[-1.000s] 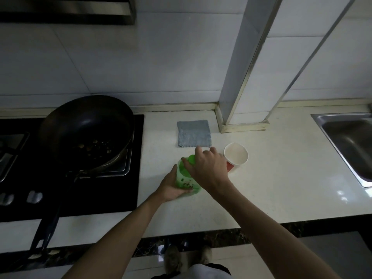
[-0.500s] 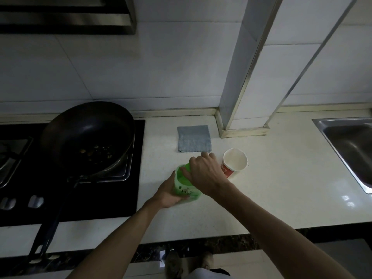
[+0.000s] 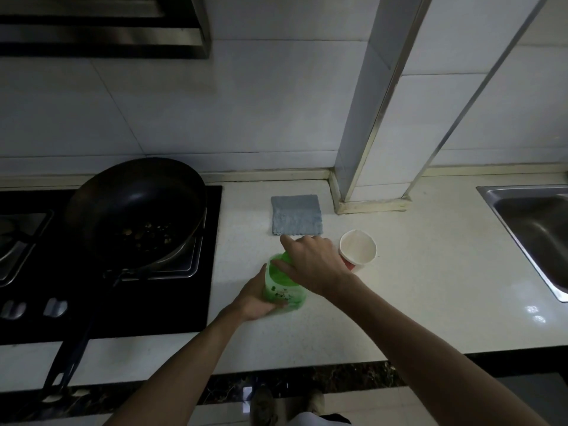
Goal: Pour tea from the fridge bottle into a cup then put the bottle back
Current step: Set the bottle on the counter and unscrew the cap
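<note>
Left hand (image 3: 256, 298) wraps the green bottle (image 3: 284, 289) on the counter (image 3: 415, 302) to steady it while the right hand (image 3: 310, 262) pinches its cap, probably unscrewing. Cup (image 3: 358, 249) waits just beside, looks empty.

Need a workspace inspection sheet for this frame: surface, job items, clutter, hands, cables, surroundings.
Surface: white countertop, glossy, light reflections at right.
Job's things: green bottle roughly upright; paper cup upright to its right.
Clutter: grey cloth behind the bottle; dark wok with food bits on the hob.
Grippers: left hand holds the bottle's body; right hand grips its top.
Cables: nothing seen.
Surroundings: steel sink far right; range hood upper left; tiled wall.
</note>
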A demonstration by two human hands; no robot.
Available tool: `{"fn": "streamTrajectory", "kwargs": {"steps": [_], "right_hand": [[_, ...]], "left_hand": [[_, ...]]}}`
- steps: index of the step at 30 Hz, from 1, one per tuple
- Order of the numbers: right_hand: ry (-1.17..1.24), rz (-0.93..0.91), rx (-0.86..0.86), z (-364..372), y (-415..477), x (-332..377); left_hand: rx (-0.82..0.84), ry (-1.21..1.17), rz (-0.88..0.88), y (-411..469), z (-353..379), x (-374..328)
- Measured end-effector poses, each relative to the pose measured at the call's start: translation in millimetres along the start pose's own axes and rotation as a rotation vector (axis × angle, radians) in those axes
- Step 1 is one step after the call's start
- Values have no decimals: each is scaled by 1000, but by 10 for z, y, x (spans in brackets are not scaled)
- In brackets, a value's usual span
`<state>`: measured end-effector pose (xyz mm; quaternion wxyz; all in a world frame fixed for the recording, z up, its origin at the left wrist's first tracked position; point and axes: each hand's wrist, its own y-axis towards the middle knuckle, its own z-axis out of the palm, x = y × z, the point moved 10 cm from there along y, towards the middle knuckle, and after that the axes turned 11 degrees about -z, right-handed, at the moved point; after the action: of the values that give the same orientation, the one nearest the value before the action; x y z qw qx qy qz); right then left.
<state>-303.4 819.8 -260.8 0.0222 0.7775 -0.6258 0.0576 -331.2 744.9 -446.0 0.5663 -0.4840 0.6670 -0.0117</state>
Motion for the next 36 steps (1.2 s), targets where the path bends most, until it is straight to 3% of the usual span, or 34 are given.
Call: {"fn": "streamTrajectory", "kwargs": {"steps": [5,13,17,22,29,33,36], "right_hand": [[-26,-124,-16,18,19,124],[-141,-255,169,70,-73,257],[6,-130,70,18,-38,141],[-11,45,17,-3,22,-16],[-10,-260,122,42,-29,209],[130,-149,61,33,-1,193],[119,94,38,52,51,1]], "left_hand": [[-24,28,9,-4,-1,-7],[-31,10,-6,1,6,42],[-28,6,-10,-9,14,42],[-33,31,-22,-30,0,59],[-26,37,-8,0,6,31],[-10,-16,-30,5,22,71],[-32,-18,-23,1,-2,75]]}}
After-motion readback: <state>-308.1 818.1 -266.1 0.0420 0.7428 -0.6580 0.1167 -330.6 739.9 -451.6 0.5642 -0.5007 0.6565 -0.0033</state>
